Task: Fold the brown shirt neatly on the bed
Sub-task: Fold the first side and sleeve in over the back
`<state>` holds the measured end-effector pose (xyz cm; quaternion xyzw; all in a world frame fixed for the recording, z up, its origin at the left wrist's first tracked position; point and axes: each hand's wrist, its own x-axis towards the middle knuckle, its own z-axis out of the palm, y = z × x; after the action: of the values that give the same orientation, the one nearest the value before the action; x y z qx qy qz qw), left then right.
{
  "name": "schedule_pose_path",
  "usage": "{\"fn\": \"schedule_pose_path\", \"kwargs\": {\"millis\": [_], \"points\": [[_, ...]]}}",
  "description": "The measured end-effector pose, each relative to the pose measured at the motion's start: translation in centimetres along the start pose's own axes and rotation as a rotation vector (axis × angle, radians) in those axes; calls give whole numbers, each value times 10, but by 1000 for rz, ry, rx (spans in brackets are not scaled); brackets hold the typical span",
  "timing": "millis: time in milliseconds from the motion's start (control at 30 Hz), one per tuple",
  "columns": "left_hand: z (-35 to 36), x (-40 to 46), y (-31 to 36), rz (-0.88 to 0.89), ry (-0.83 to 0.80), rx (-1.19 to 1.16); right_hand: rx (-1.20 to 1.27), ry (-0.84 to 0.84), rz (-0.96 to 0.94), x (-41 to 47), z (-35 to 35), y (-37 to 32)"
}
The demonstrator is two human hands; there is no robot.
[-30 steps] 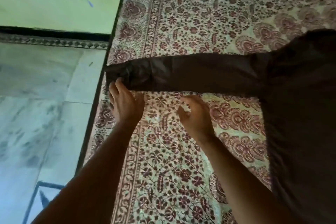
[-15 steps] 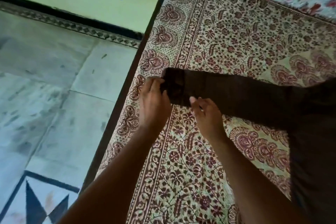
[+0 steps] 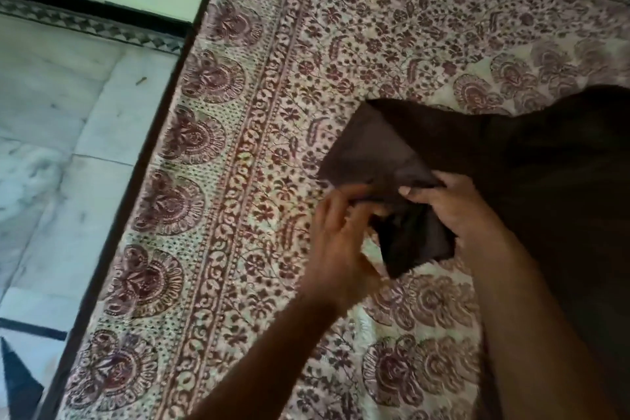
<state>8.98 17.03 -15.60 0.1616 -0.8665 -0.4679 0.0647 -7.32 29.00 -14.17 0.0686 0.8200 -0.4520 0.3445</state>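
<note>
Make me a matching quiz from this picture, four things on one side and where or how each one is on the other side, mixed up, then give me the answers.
Things:
1. dark brown shirt sleeve
2. left hand
3. floral printed bedspread
4. pale marble floor

Descriptions:
A. beyond the bed's left edge
B. doubled back toward the shirt body
C. spread under the shirt
D. beside the right hand, gripping the sleeve end

Pairs: 1-B, 2-D, 3-C, 4-A

Here's the bed (image 3: 238, 181), spread with a maroon floral bedsheet (image 3: 392, 44) running to its left edge. The brown shirt (image 3: 552, 181) lies along the right side
</note>
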Motion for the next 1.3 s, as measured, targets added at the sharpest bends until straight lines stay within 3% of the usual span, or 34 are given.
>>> {"fn": "schedule_pose_path", "kwargs": {"millis": [167, 267, 433, 533, 700, 1033, 1200, 1300], "points": [[42, 34, -7, -104, 44, 355, 122, -275, 2, -34, -87, 24], [65, 63, 16, -89, 51, 408, 71, -284, 2, -41, -145, 43], [127, 88, 68, -120, 94, 403, -67, -77, 6, -44, -258, 74], [163, 100, 87, -165, 166, 278, -391, 48, -61, -30, -331, 104], [234, 101, 147, -2, 70, 269, -625, 396, -82, 3, -411, 146], [376, 128, 282, 109, -113, 381, -990, 568, 10, 61, -562, 144], [432, 158, 313, 194, -153, 450, -1174, 665, 12, 98, -628, 147], [454, 175, 324, 232, -204, 497, -1227, 806, -54, 109, -632, 158]]}}
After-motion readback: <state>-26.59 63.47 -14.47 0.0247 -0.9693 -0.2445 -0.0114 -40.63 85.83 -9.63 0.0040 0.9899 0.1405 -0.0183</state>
